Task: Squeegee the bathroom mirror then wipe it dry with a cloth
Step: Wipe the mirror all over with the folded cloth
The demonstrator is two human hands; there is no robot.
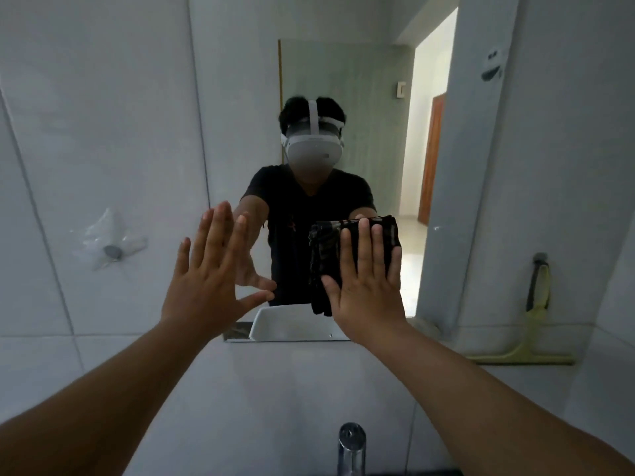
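White tiles surround the mirror [343, 97]. Your right hand [369, 290] presses the dark cloth [323, 259] flat on the lower glass, fingers straight. Your left hand [209, 273] rests open beside it. Unwiped glass lies above the cloth. The squeegee [525, 345] leans at the right.

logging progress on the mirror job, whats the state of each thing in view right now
left hand: open, fingers spread, flat at the mirror's left edge
right hand: open, pressing the cloth flat
cloth: dark, folded, against the mirror
mirror: being wiped
squeegee: unused, leaning against the right wall
tap: no water visible
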